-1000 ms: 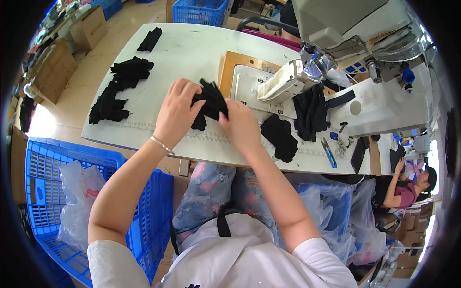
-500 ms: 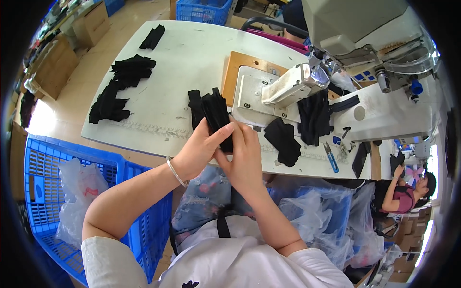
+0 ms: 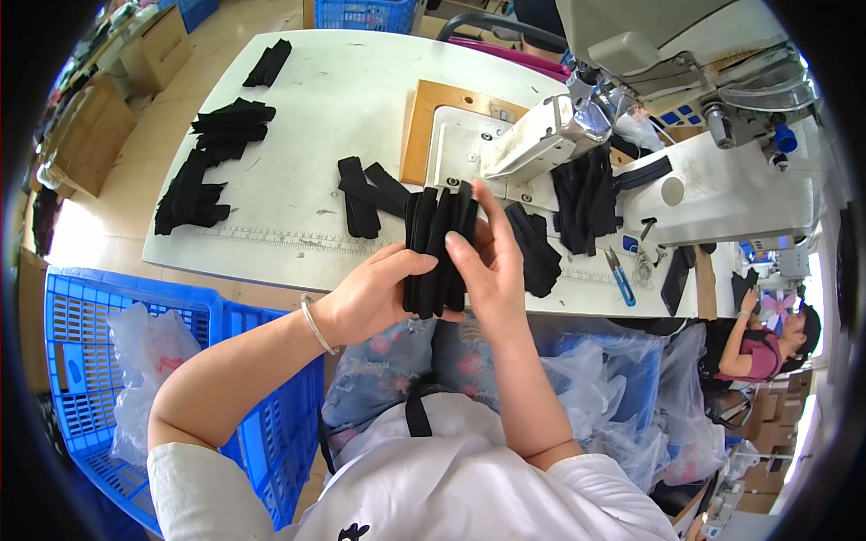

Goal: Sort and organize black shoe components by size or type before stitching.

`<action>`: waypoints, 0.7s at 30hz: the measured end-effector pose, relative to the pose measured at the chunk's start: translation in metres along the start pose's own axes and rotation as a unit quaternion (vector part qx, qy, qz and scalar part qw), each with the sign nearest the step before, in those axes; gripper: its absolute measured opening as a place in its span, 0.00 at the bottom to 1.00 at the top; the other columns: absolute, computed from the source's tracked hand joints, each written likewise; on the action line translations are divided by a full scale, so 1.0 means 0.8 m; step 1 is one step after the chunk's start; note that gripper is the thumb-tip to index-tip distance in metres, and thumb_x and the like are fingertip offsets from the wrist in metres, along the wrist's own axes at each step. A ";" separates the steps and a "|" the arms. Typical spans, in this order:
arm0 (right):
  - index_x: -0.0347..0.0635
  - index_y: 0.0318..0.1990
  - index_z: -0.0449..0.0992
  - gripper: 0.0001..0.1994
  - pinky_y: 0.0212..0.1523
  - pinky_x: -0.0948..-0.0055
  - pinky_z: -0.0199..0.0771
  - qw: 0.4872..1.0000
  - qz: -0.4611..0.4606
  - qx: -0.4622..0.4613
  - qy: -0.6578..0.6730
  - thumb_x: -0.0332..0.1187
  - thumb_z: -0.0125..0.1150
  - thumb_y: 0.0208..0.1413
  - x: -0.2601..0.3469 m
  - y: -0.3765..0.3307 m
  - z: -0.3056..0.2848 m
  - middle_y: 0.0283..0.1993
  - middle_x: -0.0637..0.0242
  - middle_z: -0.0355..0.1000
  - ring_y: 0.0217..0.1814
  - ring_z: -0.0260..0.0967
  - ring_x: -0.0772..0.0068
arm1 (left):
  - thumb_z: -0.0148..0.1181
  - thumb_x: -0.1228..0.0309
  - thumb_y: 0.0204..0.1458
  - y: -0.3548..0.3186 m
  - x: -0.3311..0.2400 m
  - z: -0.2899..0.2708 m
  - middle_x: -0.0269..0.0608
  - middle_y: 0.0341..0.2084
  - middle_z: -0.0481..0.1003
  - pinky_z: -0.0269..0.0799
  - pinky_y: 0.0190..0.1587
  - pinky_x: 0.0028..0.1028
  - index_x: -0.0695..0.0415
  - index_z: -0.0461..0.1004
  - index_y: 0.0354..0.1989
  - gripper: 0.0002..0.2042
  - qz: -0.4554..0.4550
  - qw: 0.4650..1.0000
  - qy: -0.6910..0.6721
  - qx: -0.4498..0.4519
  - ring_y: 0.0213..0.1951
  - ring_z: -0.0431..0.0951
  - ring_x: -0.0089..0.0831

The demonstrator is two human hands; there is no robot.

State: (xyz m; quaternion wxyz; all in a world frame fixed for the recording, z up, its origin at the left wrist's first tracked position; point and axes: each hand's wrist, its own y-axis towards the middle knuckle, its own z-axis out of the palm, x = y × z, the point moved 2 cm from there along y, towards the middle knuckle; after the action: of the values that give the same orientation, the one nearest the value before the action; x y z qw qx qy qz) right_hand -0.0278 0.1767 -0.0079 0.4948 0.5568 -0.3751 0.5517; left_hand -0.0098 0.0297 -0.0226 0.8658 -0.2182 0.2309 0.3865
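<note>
Between my two hands, over the table's front edge, is a stack of black fabric strips (image 3: 439, 243), its layers fanned apart at the top. My left hand (image 3: 383, 284) grips the stack from its left side, thumb in front. From the right, my right hand (image 3: 492, 261) closes round it, with the thumb pressed on the front layers. Two loose black strips (image 3: 361, 198) lie on the table just beyond my left hand. Another black bundle (image 3: 534, 248) rests right beside my right hand, partly hidden by it.
A sewing machine (image 3: 546, 135) stands at the right of the white table (image 3: 307, 117). Black fabric piles (image 3: 194, 185) lie at the left. Blue-handled snips (image 3: 621, 278) lie near the front edge. A blue crate (image 3: 135, 288) with plastic bags stands at lower left. A person (image 3: 753, 347) sits far right.
Both hands have drawn the stack nearer to me and slightly right, and its layers now spread wider. Two strips now show loose on the table. The whole view has shifted slightly.
</note>
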 end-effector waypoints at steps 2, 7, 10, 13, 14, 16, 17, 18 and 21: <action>0.34 0.68 0.50 0.30 0.58 0.74 0.63 0.999 -0.005 -0.032 -0.015 0.27 0.54 0.60 -0.009 -0.001 -0.007 0.62 0.60 0.61 0.58 0.64 0.74 | 0.43 0.73 0.60 -0.001 0.000 0.003 0.47 0.52 0.68 0.74 0.51 0.50 0.64 0.58 0.60 0.19 -0.015 1.000 0.009 -0.025 0.50 0.74 0.37; 0.35 0.68 0.52 0.27 0.57 0.74 0.64 0.997 -0.032 -0.059 -0.049 0.26 0.48 0.61 -0.015 -0.009 -0.002 0.58 0.60 0.65 0.56 0.64 0.75 | 0.45 0.71 0.61 -0.004 -0.001 0.013 0.46 0.43 0.72 0.81 0.44 0.41 0.67 0.61 0.55 0.16 -0.015 0.992 0.107 -0.070 0.42 0.77 0.31; 0.37 0.67 0.54 0.26 0.55 0.76 0.64 0.989 -0.059 -0.073 -0.111 0.25 0.45 0.61 -0.017 -0.014 -0.003 0.53 0.62 0.68 0.52 0.66 0.77 | 0.45 0.73 0.61 -0.002 0.004 0.009 0.44 0.45 0.71 0.81 0.45 0.40 0.64 0.60 0.57 0.17 -0.047 0.980 0.179 -0.075 0.43 0.76 0.29; 0.37 0.68 0.53 0.25 0.54 0.76 0.64 0.980 -0.089 -0.094 -0.151 0.25 0.44 0.63 -0.021 -0.015 -0.003 0.52 0.61 0.69 0.49 0.66 0.77 | 0.47 0.72 0.62 0.001 0.007 0.003 0.41 0.43 0.71 0.81 0.44 0.37 0.63 0.62 0.56 0.16 -0.047 0.960 0.262 -0.090 0.41 0.76 0.26; 0.36 0.68 0.50 0.26 0.57 0.74 0.63 0.987 -0.064 -0.074 -0.125 0.27 0.45 0.64 -0.013 -0.016 0.001 0.57 0.58 0.65 0.54 0.65 0.72 | 0.50 0.71 0.61 0.001 0.006 0.001 0.42 0.42 0.71 0.82 0.42 0.34 0.65 0.61 0.55 0.16 -0.041 0.967 0.242 -0.066 0.41 0.76 0.26; 0.34 0.70 0.45 0.29 0.63 0.70 0.57 0.990 -0.054 -0.030 -0.130 0.34 0.47 0.66 -0.013 -0.013 -0.001 0.64 0.53 0.59 0.63 0.60 0.66 | 0.52 0.70 0.60 0.000 0.008 0.005 0.44 0.41 0.72 0.82 0.40 0.32 0.66 0.60 0.54 0.17 -0.037 0.974 0.222 -0.040 0.41 0.76 0.26; 0.34 0.70 0.45 0.29 0.63 0.70 0.57 0.990 -0.053 -0.031 -0.130 0.34 0.47 0.66 -0.014 -0.012 -0.005 0.64 0.53 0.59 0.63 0.60 0.66 | 0.54 0.69 0.60 -0.001 0.008 0.013 0.43 0.41 0.72 0.82 0.38 0.30 0.66 0.61 0.53 0.18 -0.014 0.982 0.186 -0.043 0.39 0.77 0.26; 0.34 0.70 0.44 0.30 0.64 0.69 0.55 0.985 -0.069 -0.007 -0.159 0.36 0.46 0.67 -0.011 -0.011 -0.005 0.65 0.52 0.58 0.65 0.58 0.65 | 0.56 0.67 0.60 -0.001 0.008 0.018 0.42 0.41 0.72 0.81 0.37 0.28 0.65 0.61 0.53 0.19 0.010 0.988 0.149 -0.046 0.37 0.78 0.26; 0.34 0.70 0.43 0.32 0.67 0.67 0.50 0.994 -0.050 0.038 -0.091 0.41 0.46 0.67 -0.005 -0.014 -0.001 0.67 0.51 0.55 0.69 0.53 0.65 | 0.56 0.68 0.59 0.000 0.009 0.002 0.41 0.43 0.71 0.81 0.39 0.28 0.63 0.61 0.54 0.19 -0.061 0.975 0.211 -0.034 0.38 0.78 0.28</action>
State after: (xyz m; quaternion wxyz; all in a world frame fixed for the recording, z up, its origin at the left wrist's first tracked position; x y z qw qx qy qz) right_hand -0.0178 0.1795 -0.0131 0.4642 0.6411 -0.3692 0.4870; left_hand -0.0047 0.0348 -0.0254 0.8114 -0.3381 0.3814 0.2859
